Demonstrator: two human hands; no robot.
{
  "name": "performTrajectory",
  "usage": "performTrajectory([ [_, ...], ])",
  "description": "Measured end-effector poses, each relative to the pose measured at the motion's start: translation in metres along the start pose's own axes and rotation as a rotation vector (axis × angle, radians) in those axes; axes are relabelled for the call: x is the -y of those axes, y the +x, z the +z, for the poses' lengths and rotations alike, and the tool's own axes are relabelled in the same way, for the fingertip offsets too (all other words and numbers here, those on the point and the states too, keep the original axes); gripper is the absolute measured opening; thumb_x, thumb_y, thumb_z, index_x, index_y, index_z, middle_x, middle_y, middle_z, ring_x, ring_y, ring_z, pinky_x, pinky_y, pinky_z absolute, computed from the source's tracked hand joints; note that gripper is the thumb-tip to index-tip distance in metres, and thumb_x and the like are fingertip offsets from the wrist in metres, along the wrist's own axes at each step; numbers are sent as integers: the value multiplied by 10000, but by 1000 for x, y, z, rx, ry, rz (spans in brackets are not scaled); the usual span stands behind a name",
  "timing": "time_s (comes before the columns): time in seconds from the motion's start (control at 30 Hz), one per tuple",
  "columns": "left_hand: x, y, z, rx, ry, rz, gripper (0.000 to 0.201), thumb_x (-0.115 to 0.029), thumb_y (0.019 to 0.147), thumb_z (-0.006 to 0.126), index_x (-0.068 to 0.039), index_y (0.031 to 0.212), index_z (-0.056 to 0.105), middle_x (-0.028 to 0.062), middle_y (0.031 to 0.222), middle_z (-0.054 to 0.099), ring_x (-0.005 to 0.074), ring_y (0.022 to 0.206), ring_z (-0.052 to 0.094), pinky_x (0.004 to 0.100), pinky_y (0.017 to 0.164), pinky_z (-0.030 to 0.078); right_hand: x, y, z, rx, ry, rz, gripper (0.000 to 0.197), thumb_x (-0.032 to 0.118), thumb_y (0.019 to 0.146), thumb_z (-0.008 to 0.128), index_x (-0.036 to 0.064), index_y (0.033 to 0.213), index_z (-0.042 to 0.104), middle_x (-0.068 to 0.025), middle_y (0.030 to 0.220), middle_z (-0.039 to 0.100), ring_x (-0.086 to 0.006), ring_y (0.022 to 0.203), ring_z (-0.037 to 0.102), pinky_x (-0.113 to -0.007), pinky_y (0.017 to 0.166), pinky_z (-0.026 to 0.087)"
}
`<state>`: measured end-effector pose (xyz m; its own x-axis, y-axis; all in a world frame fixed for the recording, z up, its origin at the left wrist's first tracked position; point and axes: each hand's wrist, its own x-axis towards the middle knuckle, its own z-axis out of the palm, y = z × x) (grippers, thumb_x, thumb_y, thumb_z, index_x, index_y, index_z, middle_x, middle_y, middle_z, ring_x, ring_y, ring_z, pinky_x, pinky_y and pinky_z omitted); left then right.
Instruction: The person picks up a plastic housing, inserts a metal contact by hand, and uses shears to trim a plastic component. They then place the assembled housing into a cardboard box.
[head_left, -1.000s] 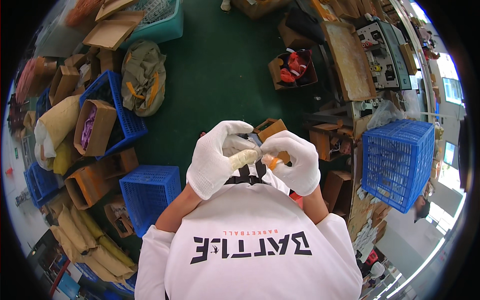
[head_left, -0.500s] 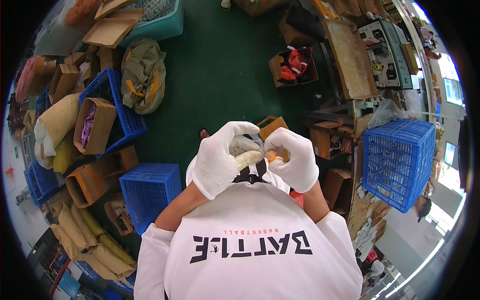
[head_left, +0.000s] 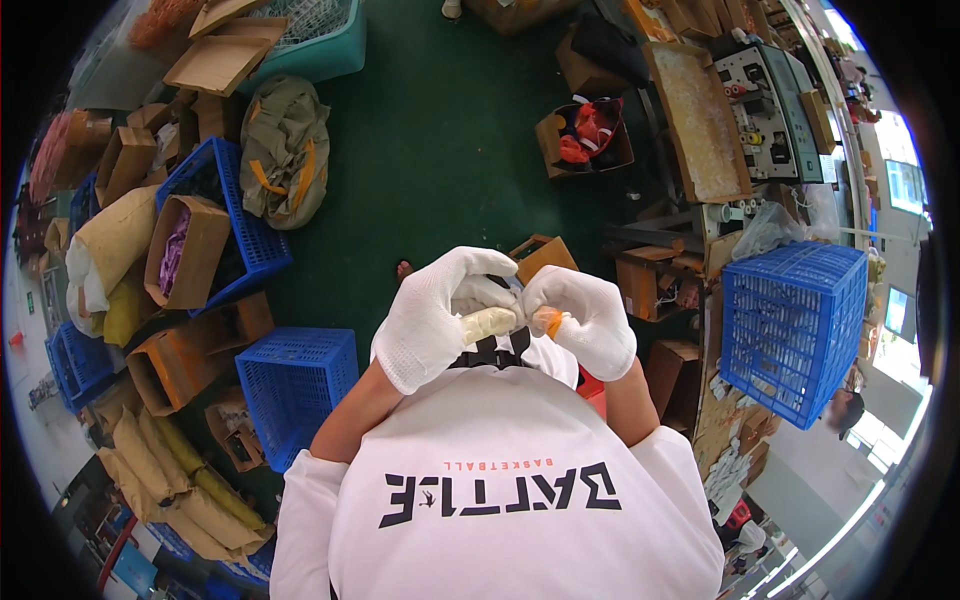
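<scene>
Left hand (head_left: 435,320) and right hand (head_left: 585,318), gloved, fingers clamped on a small dark part (head_left: 508,292), its axis hidden; blue crate (head_left: 297,385) lies left of them.

White knitted cloth gloves on left hand (head_left: 432,318) and right hand (head_left: 585,318), matt and slightly fuzzy, pale rubbery finger cover (head_left: 487,324) at the left fingertips, small glossy orange plastic piece (head_left: 551,322) between the right fingers, matt white cotton shirt (head_left: 500,480) below the fingers
</scene>
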<state>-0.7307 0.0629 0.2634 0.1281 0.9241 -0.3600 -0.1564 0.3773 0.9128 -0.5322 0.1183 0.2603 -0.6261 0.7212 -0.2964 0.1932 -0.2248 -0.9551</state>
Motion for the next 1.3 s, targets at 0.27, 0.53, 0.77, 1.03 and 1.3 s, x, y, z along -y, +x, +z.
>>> performTrajectory([
  [0.27, -1, -3, 5, -77, 21, 6, 422, -48, 797, 745, 13, 1166, 550, 119, 953, 699, 153, 885, 685, 241, 779, 544, 8, -1, 4, -94, -292, -249, 156, -89, 700, 676, 4, 815, 626, -83, 813, 615, -160, 681, 582, -266, 629, 478],
  [0.53, -2, -5, 14, -118, 65, -21, 384, -33, 816, 718, 2, 1163, 558, 111, 924, 711, 144, 853, 692, 248, 760, 553, 7, -1, 9, -170, -492, -354, 230, -135, 624, 649, 14, 794, 607, -73, 783, 597, -159, 625, 581, -235, 561, 464],
  [0.77, -3, -3, 10, -20, 196, 19, 388, -16, 811, 707, 6, 1165, 552, 120, 924, 709, 160, 854, 696, 263, 787, 552, 2, 0, 1, -21, -434, -302, 243, -133, 603, 630, 20, 789, 600, -71, 768, 583, -163, 623, 563, -236, 580, 464],
  [1.03, -2, 2, 4, 107, 153, 28, 381, -12, 809, 707, 9, 1161, 563, 111, 897, 710, 155, 838, 696, 267, 775, 549, -9, 1, -9, 128, -149, -66, 212, -141, 613, 557, -15, 781, 589, -69, 784, 580, -126, 709, 534, -256, 681, 462],
  [1.3, 5, 7, 0, 157, 87, 21, 380, -14, 805, 714, 14, 1153, 564, 100, 870, 709, 144, 800, 691, 261, 751, 547, -13, 3, -13, 190, 108, 67, 186, -50, 674, 488, -23, 807, 615, -36, 761, 569, -104, 716, 519, -255, 724, 472],
])
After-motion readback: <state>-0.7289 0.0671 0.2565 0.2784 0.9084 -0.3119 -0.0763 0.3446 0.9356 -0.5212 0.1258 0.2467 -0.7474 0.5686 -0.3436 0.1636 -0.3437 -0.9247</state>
